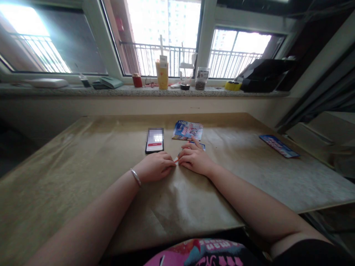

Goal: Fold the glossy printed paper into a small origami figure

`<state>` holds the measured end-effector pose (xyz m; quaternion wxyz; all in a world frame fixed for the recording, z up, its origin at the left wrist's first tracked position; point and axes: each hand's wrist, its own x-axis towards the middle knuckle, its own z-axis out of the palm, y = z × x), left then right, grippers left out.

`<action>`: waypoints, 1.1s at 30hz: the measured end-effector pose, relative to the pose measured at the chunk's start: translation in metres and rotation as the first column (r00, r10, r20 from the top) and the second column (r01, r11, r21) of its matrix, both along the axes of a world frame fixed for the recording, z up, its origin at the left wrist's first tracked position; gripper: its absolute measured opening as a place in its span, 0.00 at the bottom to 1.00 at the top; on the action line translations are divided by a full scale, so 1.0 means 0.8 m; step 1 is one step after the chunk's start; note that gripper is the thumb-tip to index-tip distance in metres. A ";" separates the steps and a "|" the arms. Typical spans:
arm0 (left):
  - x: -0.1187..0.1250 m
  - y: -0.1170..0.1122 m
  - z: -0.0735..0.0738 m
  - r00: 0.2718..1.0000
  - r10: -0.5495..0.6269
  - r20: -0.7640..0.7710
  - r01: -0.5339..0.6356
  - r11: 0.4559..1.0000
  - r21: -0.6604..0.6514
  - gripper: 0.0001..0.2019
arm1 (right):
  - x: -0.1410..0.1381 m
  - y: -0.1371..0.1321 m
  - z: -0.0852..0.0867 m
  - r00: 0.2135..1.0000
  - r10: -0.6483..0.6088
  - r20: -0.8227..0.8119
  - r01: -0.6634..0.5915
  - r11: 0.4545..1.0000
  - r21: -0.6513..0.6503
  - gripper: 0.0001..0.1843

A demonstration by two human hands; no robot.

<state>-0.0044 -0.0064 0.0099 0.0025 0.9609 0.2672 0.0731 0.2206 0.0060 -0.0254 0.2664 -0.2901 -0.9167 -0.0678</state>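
Note:
Between my two hands, low over the table, is a small orange-and-white strip that looks like paper; most of it is hidden by fingers. My left hand, with a silver bangle at the wrist, pinches its left end. The fingers of my right hand are bent and closed on its right end. Part of a blue printed card shows beyond the right hand, partly covered by it. Just past that lies a stack of blue and pink printed leaflets. A phone with a lit screen lies beyond my left hand.
A gold-brown cover spreads over the table. Another leaflet lies at the right. On the windowsill stand a yellow drink cup, a red jar, clear cups, yellow tape and a black box.

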 end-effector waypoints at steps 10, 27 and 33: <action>0.000 0.002 0.000 1.000 -0.002 0.009 0.002 1.000 -0.019 0.14 | -0.006 -0.007 0.012 0.973 0.005 0.232 0.007 0.999 -0.050 0.13; 0.002 0.002 -0.003 1.000 -0.001 -0.003 0.001 1.000 0.008 0.11 | 0.011 -0.005 0.014 0.972 -0.011 0.233 0.048 0.987 -0.152 0.10; 0.001 0.002 -0.001 1.000 -0.006 -0.003 0.006 1.000 0.004 0.11 | 0.011 -0.004 0.013 0.974 -0.003 0.225 0.027 0.995 -0.101 0.11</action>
